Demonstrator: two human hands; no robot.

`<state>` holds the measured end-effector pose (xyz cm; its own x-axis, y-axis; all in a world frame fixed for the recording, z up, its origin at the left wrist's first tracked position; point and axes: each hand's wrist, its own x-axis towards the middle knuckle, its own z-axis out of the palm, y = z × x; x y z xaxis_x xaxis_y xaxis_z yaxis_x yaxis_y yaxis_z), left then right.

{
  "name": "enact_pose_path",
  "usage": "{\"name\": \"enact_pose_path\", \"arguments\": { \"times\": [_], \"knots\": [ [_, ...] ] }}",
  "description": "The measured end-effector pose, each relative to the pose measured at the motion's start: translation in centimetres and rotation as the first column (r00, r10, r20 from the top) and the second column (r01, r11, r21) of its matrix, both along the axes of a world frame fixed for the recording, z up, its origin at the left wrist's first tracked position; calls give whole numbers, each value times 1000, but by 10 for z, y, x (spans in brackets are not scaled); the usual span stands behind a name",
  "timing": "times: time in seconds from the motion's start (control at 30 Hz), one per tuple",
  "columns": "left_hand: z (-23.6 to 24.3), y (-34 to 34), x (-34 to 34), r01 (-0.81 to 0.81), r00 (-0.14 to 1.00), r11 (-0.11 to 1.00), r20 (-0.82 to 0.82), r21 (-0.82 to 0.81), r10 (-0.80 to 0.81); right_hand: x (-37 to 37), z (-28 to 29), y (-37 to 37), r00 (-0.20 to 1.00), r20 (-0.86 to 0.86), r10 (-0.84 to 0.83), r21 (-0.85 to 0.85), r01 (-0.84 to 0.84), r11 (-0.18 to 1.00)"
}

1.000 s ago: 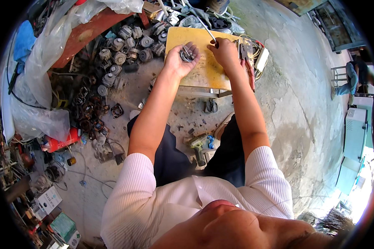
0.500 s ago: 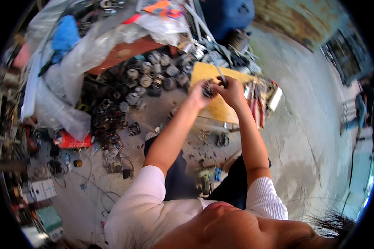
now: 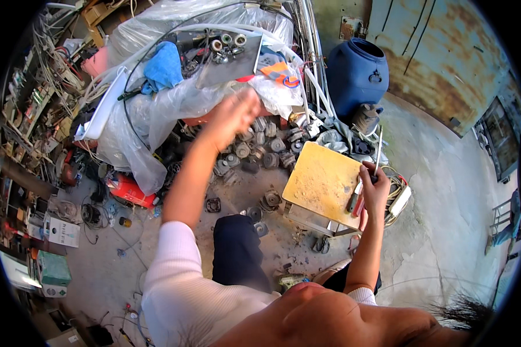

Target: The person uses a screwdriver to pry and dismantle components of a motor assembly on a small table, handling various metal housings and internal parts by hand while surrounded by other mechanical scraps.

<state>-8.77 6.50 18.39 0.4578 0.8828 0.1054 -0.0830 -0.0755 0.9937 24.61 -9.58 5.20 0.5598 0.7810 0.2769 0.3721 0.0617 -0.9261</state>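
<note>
My left hand (image 3: 235,117) is raised over the near edge of the plastic-covered heap, above a pile of small motor parts (image 3: 243,149). Motion smears its fingers, and I cannot see whether anything is in them. At the right edge of a yellow-topped stool (image 3: 316,173), my right hand (image 3: 377,188) is closed round the dark handle of a screwdriver (image 3: 379,149). The long metal shaft points up and away from me. Beside that hand on the stool lie red-handled pliers (image 3: 359,206). Grit and dust cover the yellow top.
Clear plastic sheeting (image 3: 121,141) drapes the heap, with a blue cloth (image 3: 162,68) and a metal tray (image 3: 228,63) of fittings on it. A blue barrel (image 3: 356,78) stands behind the stool. A coiled cable (image 3: 395,199) hangs at the stool's right. A red container (image 3: 130,191) lies left.
My hands have parted. The left has swung up and leftward from the stool, and the dark metal part it held no longer shows. My right hand has moved right with the screwdriver. The view has shifted.
</note>
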Motion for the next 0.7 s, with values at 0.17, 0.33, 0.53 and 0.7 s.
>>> {"name": "enact_pose_path", "arguments": {
  "times": [0.17, 0.33, 0.53, 0.7],
  "knots": [
    [56, 162, -43, -136, 756, 968, -610, 211, 239, 10, 14, -19, 998, -68, 16, -5, -17, 1000],
    [41, 292, -53, -220, 515, 816, -647, 535, 563, 18, 18, -29, 999, -26, -26, 26, 27, 999],
    [43, 316, -36, -120, 334, 698, -633, 706, 698, 28, 32, -42, 996, -18, -85, 10, 85, 996],
    [50, 324, -62, -172, 553, 570, -400, 804, 731, 38, 26, -46, 995, 18, -95, -16, 95, 995]
  ]
}}
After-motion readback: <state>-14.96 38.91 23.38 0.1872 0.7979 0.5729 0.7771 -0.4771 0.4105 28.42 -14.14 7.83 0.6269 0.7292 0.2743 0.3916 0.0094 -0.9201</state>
